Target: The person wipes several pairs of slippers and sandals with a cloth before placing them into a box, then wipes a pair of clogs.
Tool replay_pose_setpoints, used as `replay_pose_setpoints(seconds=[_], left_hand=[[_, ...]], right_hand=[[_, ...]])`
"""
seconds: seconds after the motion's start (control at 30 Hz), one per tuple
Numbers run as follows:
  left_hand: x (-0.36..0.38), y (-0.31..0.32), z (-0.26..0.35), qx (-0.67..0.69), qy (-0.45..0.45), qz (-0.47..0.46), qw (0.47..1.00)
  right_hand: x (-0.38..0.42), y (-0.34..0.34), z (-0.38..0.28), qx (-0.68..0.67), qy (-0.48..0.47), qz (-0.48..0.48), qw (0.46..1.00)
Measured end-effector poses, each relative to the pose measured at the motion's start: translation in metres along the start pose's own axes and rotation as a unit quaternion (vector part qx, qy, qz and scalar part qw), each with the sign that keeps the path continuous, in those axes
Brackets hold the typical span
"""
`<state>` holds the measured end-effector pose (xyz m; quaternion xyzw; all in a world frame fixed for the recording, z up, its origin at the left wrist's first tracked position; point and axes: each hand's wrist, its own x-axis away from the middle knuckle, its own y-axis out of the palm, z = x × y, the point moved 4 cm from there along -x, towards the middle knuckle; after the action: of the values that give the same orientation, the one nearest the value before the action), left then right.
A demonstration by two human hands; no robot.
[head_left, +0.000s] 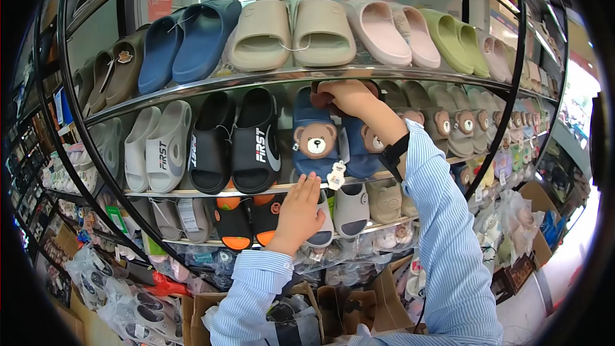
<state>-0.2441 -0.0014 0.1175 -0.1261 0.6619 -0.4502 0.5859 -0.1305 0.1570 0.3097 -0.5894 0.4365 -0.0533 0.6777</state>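
Observation:
A pair of blue slides with brown bear faces stands on the middle shelf: the left slide and the right slide. A pale cartoon-shaped tag hangs at their front. My right hand reaches in above the pair, under the upper shelf, its fingers bent down at the heel end. Something dark brown shows at those fingertips, and what they grip is too shadowed to name. Lower down, my left hand has its fingers stretched out and touches the shelf edge by the left slide's toe.
Black slides stand left of the blue pair. Beige slides and blue slides line the upper shelf. A black rack post rises at right. Below are bagged shoes and an open cardboard box.

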Motion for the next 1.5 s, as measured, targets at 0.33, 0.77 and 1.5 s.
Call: replay_pose_setpoints(seconds=[0.33,0.77,1.5], left_hand=[[-0.003,-0.004,0.002,-0.010,0.016,-0.001,1.000],[-0.074,0.037,0.031,0.820,-0.393,-0.010,0.416],[-0.081,0.029,0.007,0.848,-0.343,0.167,0.368]], right_hand=[[0.104,-0.044,-0.060,0.071,-0.312,0.156,0.935],[0.261,-0.041,0.028,-0.138,-0.008,0.133,0.981],[0.291,-0.011,0.058,-0.259,0.047,0.100,0.960]])
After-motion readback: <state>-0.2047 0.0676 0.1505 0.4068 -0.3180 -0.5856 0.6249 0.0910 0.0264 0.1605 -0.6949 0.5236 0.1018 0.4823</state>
